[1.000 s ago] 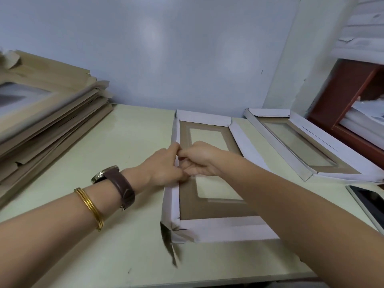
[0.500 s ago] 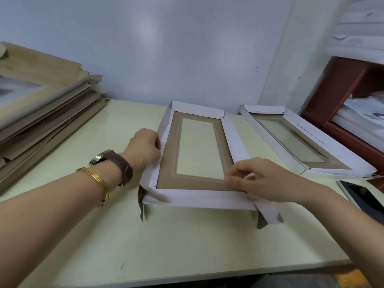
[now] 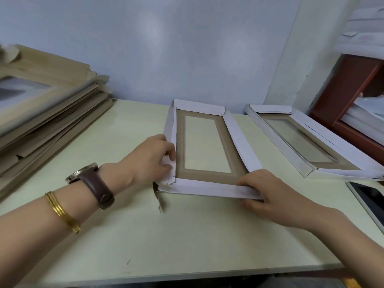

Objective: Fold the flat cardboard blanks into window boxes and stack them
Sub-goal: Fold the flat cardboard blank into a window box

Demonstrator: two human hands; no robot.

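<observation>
In the middle of the pale green counter (image 3: 166,235), near the far wall, a half-folded window box (image 3: 207,175). Lies flat with the brown inside up and a clear window in the middle. White flaps on all four sides, partly stood up.

At the left side of this box, close to its near left corner, the left hand (image 3: 151,159). Fingers curled, pinching the white left flap between thumb and fingertips. On that wrist a brown watch (image 3: 93,181), and a bit further down the arm some thin gold bangles (image 3: 62,210).

At the near right corner of the box, the right hand (image 3: 268,190). Grips the near flap there, thumb on top, other fingers curled round the outside of it.

At the near left corner, a small loose tab (image 3: 159,196). Sticks out toward the near edge of the counter, not tucked in.

To the right, also on the counter, a finished window box (image 3: 280,142). Sits apart from the one in the hands, walls folded up all round, clear window in its bottom.

On the far left, a tall pile of flat cardboard blanks (image 3: 52,104), tan, with messy edges.

At the right edge, near the finished box, a dark screen (image 3: 369,200). Phone or tablet, cannot tell which.

On the far right, a red-brown shelf (image 3: 349,86) with white papers inside.
</observation>
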